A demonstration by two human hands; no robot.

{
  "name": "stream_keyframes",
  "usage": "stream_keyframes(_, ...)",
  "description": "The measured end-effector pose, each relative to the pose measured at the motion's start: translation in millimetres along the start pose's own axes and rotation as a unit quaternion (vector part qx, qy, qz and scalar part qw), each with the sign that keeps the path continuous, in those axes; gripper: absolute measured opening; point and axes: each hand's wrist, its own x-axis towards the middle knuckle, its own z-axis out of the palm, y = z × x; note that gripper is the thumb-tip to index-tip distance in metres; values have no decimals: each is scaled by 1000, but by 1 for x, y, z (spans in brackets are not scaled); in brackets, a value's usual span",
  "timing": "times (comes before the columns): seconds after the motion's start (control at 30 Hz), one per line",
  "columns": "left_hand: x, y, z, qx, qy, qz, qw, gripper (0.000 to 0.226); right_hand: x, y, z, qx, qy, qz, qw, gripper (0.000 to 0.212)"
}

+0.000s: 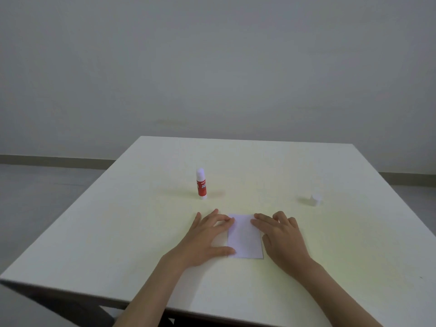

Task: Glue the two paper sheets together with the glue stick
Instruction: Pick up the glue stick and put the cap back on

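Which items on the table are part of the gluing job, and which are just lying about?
Part of the job: paper under both hands; glue stick, standing upright; white cap, apparently the glue stick's, lying off to the right.

Lying about: nothing else visible on the table.

Hands pressing paper on the worktop

Left hand [207, 234] and right hand [282, 237] are lying flat on the paper [245, 236]; glue stick [201, 184] is standing behind.

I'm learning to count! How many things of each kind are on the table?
Glue stick: 1
White cap: 1
Paper stack: 1 (separate sheets cannot be told apart)
Hands: 2, left hand and right hand
Total: 5
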Motion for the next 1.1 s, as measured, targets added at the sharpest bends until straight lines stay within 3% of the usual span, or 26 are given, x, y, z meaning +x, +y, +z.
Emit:
stream_keyframes(0.13, 1, 0, 1, -80, 52, 9, 995, 60, 5, 4, -4, 67, -55, 39, 995, 49)
stream_keyframes(0.2, 1, 3, -1, -160, 152, 16, 975, 47, 10, 12, -8, 94, -29, 62, 993, 50)
stream_keyframes(0.3, 6, 8, -10, -223, 388, -22, 894, 36, 20, 35, -16, 113, 51, 138, 983, 44)
stream_keyframes(0.4, 21, 6, -28, -271, 513, -114, 807, 37, 25, 63, -19, 67, 73, 238, 966, 42)
stream_keyframes(0.47, 34, 0, -37, -307, 504, -164, 790, 50, 24, 78, -18, 46, 52, 284, 956, 46)
stream_keyframes(0.57, 51, -8, -41, -327, 433, -221, 810, 61, 22, 91, -15, 44, -6, 320, 946, 51)
stream_keyframes(0.63, 58, -11, -40, -316, 406, -233, 825, 49, 21, 95, -12, 56, -37, 323, 944, 49)
stream_keyframes(0.73, 64, -9, -40, -307, 407, -220, 831, 6, 20, 98, -10, 75, -43, 315, 945, 39)
stream_keyframes(0.83, 65, -8, -40, -277, 416, -218, 838, 24, 22, 99, -13, 91, -22, 305, 948, 29)
stream_keyframes(0.93, 63, -7, -40, -250, 416, -198, 852, 28, 27, 89, -18, 167, 0, 280, 945, 25)
stream_keyframes(1.0, 59, -1, -41, -240, 416, -154, 863, 16, 36, 74, -26, 282, 19, 279, 918, 24)
stream_keyframes(1.1, 52, 16, -40, -256, 422, -82, 866, 8, 55, 40, -39, 488, 23, 280, 827, 23)
